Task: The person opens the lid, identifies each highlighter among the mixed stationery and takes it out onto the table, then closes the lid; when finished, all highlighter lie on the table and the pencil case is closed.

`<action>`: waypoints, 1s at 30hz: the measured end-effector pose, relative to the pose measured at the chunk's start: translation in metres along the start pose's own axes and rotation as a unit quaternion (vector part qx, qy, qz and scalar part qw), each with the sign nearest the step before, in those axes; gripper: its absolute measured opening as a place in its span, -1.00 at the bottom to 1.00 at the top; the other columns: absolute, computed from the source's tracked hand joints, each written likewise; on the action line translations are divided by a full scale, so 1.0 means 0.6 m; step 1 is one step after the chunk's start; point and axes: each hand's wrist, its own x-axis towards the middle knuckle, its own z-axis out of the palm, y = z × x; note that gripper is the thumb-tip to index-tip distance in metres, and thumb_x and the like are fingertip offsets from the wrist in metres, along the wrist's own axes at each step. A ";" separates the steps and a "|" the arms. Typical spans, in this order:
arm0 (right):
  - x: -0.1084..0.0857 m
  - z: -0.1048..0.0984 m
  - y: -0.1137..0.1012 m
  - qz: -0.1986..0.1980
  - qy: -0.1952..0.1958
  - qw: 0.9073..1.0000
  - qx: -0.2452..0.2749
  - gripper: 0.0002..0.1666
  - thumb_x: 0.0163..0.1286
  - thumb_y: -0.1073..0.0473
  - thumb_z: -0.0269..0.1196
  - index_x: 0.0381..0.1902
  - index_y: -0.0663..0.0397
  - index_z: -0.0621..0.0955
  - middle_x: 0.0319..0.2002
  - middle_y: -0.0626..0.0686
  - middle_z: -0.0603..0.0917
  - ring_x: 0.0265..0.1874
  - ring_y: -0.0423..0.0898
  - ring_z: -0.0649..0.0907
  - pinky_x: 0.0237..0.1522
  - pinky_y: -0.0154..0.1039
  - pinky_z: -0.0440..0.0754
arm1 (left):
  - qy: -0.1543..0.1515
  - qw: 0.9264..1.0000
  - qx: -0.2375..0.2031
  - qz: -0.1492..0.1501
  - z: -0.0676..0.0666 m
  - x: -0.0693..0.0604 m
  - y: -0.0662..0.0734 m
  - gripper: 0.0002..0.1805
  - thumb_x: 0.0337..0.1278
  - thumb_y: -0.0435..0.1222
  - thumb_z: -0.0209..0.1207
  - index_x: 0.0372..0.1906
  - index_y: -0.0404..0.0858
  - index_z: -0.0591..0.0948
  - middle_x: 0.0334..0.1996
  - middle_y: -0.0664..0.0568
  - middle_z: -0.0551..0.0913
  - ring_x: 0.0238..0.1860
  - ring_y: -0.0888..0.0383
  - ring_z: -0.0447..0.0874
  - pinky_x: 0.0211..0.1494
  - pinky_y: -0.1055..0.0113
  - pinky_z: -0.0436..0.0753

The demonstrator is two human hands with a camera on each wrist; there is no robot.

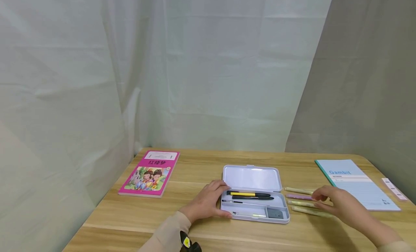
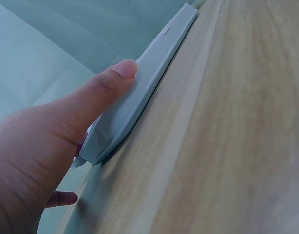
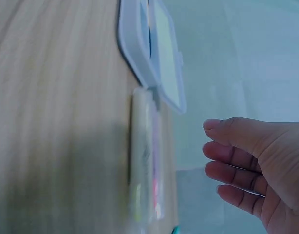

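A white pencil case (image 1: 251, 178) lies with its lid raised at the back. My left hand (image 1: 208, 201) grips its left end, the thumb (image 2: 103, 90) against the near side wall and other fingers by the far side. Inside are a yellow and black pen (image 1: 248, 194), a black pen (image 1: 256, 198), a thin black-ended stick (image 1: 232, 201) and a dark grey eraser (image 1: 274, 213). To the right, several slim pens lie side by side, one purple (image 1: 299, 197), the others pale yellow (image 1: 312, 211). My right hand (image 1: 338, 205) hovers over them, fingers loosely bent, holding nothing.
A pink picture-covered book (image 1: 147, 174) lies at the left of the wooden table (image 1: 195, 165). On the right are a pale blue notepad (image 1: 360, 187) and a small pink strip (image 1: 394, 189) at the table's edge. Hanging cloth (image 1: 221, 82) closes off the back and sides.
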 end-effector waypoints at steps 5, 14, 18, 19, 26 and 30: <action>0.024 -0.008 -0.021 -0.011 -0.012 1.000 0.002 -0.76 0.02 0.22 0.46 -0.39 -0.19 0.63 -0.44 -0.34 0.57 -0.42 -0.50 0.44 -0.47 -0.40 0.49 | 0.000 1.000 -0.002 -0.001 0.000 0.000 -0.001 0.00 -0.22 0.38 0.25 0.31 -0.15 0.42 0.27 0.10 0.39 0.35 0.13 0.27 0.43 0.14 0.34; 0.064 -0.009 -0.060 -0.085 -0.001 0.996 0.022 -0.73 -0.01 0.24 0.48 -0.43 -0.17 0.61 -0.44 -0.31 0.56 -0.43 -0.42 0.49 -0.46 -0.40 0.52 | 0.000 1.000 -0.002 0.000 0.000 0.000 0.000 0.00 -0.23 0.39 0.25 0.31 -0.14 0.42 0.27 0.10 0.38 0.35 0.13 0.28 0.43 0.13 0.35; 0.077 -0.003 -0.082 -0.097 -0.002 0.994 0.040 -0.75 -0.01 0.27 0.47 -0.42 -0.14 0.63 -0.44 -0.26 0.60 -0.44 -0.39 0.52 -0.45 -0.40 0.56 | 0.004 1.000 0.002 0.002 0.000 0.000 -0.002 0.00 -0.23 0.39 0.25 0.30 -0.15 0.42 0.26 0.10 0.39 0.34 0.13 0.28 0.42 0.13 0.36; 0.080 0.000 -0.087 -0.098 -0.009 0.994 0.049 -0.77 0.01 0.27 0.46 -0.41 -0.11 0.64 -0.43 -0.24 0.62 -0.43 -0.39 0.53 -0.45 -0.40 0.56 | 0.005 1.000 0.003 0.003 0.000 0.000 -0.003 0.00 -0.23 0.39 0.25 0.30 -0.15 0.43 0.26 0.09 0.39 0.34 0.13 0.29 0.42 0.13 0.36; 0.097 0.027 -0.117 -0.103 -0.063 0.987 0.102 -0.84 0.08 0.26 0.43 -0.36 0.03 0.67 -0.41 -0.11 0.66 -0.42 -0.37 0.52 -0.41 -0.37 0.59 | 0.005 1.000 0.000 0.006 -0.002 -0.001 -0.001 0.00 -0.23 0.38 0.26 0.30 -0.16 0.43 0.26 0.08 0.40 0.34 0.12 0.29 0.41 0.13 0.37; 0.104 0.043 -0.129 -0.125 -0.070 0.984 0.103 -0.84 0.08 0.25 0.43 -0.37 0.02 0.65 -0.43 -0.14 0.64 -0.42 -0.35 0.52 -0.41 -0.40 0.57 | 0.005 1.000 -0.002 0.002 -0.002 0.000 0.000 0.00 -0.23 0.38 0.26 0.30 -0.16 0.43 0.26 0.08 0.40 0.34 0.12 0.29 0.42 0.13 0.36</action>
